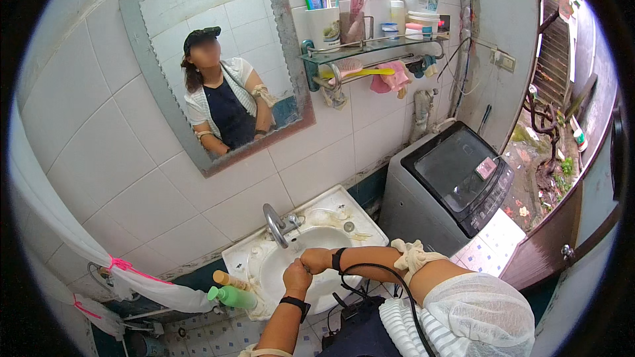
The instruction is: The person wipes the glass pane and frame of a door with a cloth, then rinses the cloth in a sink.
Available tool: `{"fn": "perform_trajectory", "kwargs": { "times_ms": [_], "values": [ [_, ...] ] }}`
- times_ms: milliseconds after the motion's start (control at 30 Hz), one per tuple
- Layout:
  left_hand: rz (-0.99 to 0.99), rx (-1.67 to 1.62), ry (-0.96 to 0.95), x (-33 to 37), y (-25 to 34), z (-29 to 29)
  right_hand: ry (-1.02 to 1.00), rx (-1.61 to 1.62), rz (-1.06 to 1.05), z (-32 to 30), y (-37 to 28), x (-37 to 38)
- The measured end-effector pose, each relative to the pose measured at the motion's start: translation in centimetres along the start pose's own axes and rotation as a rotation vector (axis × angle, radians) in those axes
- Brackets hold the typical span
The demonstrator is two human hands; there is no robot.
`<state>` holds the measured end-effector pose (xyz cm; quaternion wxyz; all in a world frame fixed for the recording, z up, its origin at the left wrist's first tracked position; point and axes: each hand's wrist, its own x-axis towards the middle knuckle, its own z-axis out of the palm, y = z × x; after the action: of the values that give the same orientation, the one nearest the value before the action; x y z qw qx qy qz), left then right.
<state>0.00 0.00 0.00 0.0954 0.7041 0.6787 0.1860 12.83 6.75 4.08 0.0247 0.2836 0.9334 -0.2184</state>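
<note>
You are holding both hands together over the white sink basin (301,277), directly below the metal faucet (276,225). Your left hand (297,277) is curled into a loose fist, fingers folded in. Your right hand (316,260) is touching it from the right, its fingers closed narrowly against the left knuckles; whether anything small is pinched between them cannot be told. No water stream is visible from the spout.

Judged from this posture, you are rubbing the hands together at the basin. To do it well:
- Keep both hands centred under the spout, so drips fall inside the bowl rather than on the rim.
- Keep the black wrist bands (295,303) and the cable (383,274) trailing from the right wrist clear of any water.
- Avoid knocking the green bottle (233,296) and the tan bottle (230,280) lying on the left rim, just beside your left forearm.

Farther off, the washing machine (456,182) is standing to the right, and the mirror (215,59) and a glass shelf (370,45) of toiletries are hanging on the tiled wall.
</note>
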Motion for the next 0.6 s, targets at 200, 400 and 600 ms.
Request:
{"fn": "perform_trajectory", "kwargs": {
  "times_ms": [200,400,600],
  "values": [
    [0.013,-0.009,0.014,-0.4,0.8,-1.3,0.027,0.010,-0.002,-0.7,-0.8,-0.7],
    [0.020,-0.002,0.045,-1.0,0.2,-1.6,0.033,0.062,0.052,1.2,-0.2,-0.2],
    [-0.078,0.009,0.026,-2.7,-2.6,-2.0,0.146,0.522,0.005,3.7,4.1,-1.4]
  ]
}}
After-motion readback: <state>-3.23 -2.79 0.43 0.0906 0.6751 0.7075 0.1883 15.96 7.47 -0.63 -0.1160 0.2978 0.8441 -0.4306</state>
